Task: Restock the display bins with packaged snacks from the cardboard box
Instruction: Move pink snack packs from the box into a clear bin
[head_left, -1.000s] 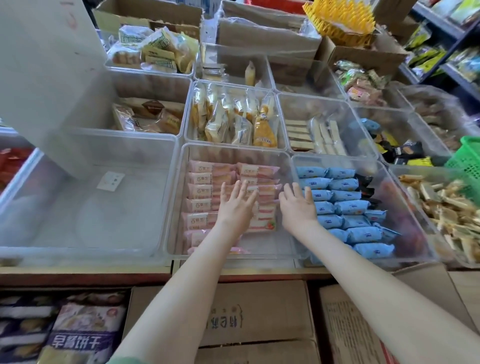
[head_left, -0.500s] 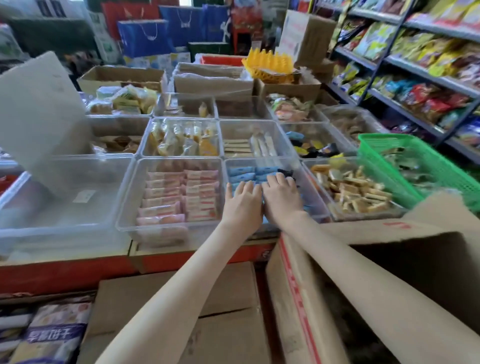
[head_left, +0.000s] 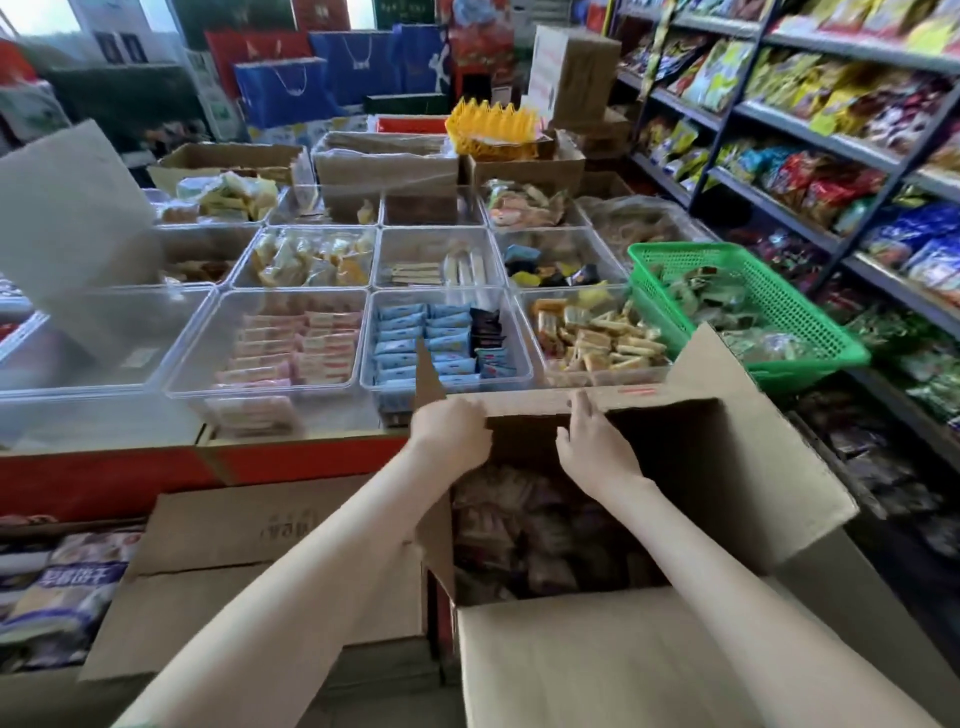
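a: one cardboard box (head_left: 649, 660) standing open on the floor, tight up against the front of the counter, all four flaps folded out.

b: and two hands on it. the left hand (head_left: 451, 428) has its fingers curled over the far flap (head_left: 654, 397) near the left corner, gripping the edge.

a: the right hand (head_left: 597, 444) is different: fingers straight and close together, laid flat against that same flap, holding nothing.

b: inside the box, a heap of packaged snacks (head_left: 530, 530), dark and blurred. can't count those.

a: up on the counter, the display bins (head_left: 365, 332), four clear ones across the front row.

b: second from the left has pink packs (head_left: 296, 345) in two columns. the third has blue packs (head_left: 415, 338), two columns again, plus one column of dark packs (head_left: 485, 327) on their right.

a: the fourth has loose biscuit sticks (head_left: 597, 338) in a pile. one green basket (head_left: 810, 332) just beside it, tilted.

b: one closed carton (head_left: 249, 561) sits left of the open box, touching it. and shelves of bagged snacks (head_left: 831, 130) run down the right side.
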